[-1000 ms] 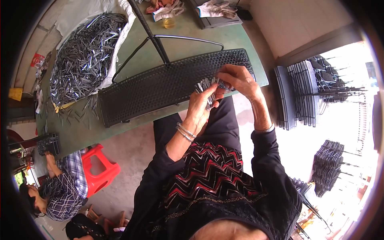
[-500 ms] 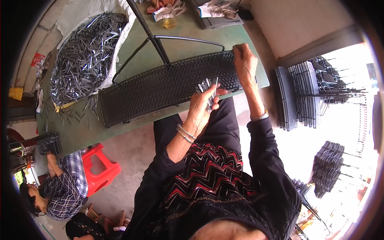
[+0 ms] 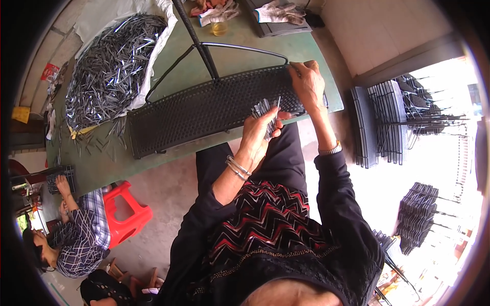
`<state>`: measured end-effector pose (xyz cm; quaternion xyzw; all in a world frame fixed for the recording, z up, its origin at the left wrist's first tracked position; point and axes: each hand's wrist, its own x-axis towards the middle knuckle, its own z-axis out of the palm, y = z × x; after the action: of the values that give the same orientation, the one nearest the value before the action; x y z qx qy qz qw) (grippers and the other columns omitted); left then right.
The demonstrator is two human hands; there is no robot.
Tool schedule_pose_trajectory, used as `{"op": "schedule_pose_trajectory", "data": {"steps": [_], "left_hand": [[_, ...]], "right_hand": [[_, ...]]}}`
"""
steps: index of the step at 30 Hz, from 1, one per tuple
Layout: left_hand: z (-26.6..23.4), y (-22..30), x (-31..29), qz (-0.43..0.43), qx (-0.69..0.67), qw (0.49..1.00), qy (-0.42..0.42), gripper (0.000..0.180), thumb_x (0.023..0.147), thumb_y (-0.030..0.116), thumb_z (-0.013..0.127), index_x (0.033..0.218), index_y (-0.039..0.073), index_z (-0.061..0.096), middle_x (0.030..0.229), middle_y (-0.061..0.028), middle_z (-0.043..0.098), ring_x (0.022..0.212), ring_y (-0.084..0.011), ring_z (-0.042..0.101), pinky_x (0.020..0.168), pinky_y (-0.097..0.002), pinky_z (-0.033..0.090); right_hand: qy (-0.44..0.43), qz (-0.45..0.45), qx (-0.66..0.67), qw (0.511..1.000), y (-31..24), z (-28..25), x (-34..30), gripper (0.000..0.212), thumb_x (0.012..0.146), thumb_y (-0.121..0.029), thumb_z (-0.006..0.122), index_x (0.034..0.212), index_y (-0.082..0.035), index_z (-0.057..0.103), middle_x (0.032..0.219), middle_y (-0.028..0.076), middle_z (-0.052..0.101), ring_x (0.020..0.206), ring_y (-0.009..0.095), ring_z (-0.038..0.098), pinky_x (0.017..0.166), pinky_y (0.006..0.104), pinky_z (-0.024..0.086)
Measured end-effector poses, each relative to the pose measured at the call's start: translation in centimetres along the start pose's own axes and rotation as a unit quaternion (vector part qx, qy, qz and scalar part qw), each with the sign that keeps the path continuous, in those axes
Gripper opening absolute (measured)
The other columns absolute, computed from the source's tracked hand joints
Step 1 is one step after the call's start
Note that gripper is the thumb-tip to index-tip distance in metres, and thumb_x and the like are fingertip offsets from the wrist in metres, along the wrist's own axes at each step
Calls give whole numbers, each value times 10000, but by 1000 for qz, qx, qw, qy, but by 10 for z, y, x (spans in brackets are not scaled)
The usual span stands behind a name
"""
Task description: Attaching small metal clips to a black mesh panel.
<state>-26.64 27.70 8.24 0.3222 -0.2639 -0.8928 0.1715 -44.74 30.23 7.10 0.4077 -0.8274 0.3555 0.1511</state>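
- Silver-grey strips (image 3: 261, 108) in a bunch, held in the left hand (image 3: 253, 133), fingers curled snug around them, near the front edge of the black panel (image 3: 189, 112) full of holes.
- Next, right hand (image 3: 309, 86) at the panel's right end, fingers bent; hard to see if pinching anything or not.
- Just now gone from the bunch to the panel; so, maybe, one hand for keeping strips, one for the panel.
- Under the panel, green surface (image 3: 242, 60).
- Farther left, big heap of loose strips (image 3: 115, 71) in a white sack (image 3: 97, 18).
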Motion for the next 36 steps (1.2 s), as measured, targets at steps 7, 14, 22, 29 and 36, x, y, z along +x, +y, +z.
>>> {"op": "schedule_pose_trajectory", "data": {"steps": [7, 14, 22, 29, 36], "left_hand": [[-4, -1, 1, 22, 28, 999, -7, 111, 897, 140, 617, 942, 39, 617, 849, -112, 686, 637, -103, 566, 483, -215, 408], [1, 1, -4, 0, 41, 999, 7, 242, 875, 186, 666, 1032, 9, 618, 936, -146, 678, 815, -189, 670, 569, -298, 530], [-1, -8, 7, -19, -32, 999, -21, 297, 931, 192, 583, 1132, -23, 549, 1010, -196, 642, 920, -278, 660, 811, -436, 567], [-4, -8, 6, -45, -97, 993, -42, 259, 948, 162, 541, 1109, -41, 543, 981, -190, 631, 915, -276, 650, 875, -422, 545], [-5, -4, 0, -50, -35, 998, -18, 286, 948, 164, 546, 1160, -29, 540, 870, -116, 619, 741, -174, 603, 760, -351, 563]], "right_hand": [[-433, 129, 359, 817, -21, -54, -17, 245, 866, -199, 628, 919, 40, 633, 792, 129, 665, 721, 160, 653, 631, 296, 502], [-383, 153, 378, 829, -15, -66, -14, 179, 876, -131, 600, 926, 40, 613, 775, 81, 661, 675, 120, 625, 597, 252, 495], [9, 138, 248, 959, -2, -37, 4, 86, 867, -89, 604, 888, -6, 600, 717, 111, 646, 570, 156, 640, 569, 286, 488], [21, 84, 121, 989, 14, -5, -3, 61, 835, -76, 626, 842, -31, 586, 727, 179, 620, 660, 344, 623, 611, 394, 491], [-4, 62, 81, 995, 13, -13, 2, 67, 832, -97, 624, 853, -39, 598, 755, 187, 626, 694, 361, 626, 627, 423, 488]]}}
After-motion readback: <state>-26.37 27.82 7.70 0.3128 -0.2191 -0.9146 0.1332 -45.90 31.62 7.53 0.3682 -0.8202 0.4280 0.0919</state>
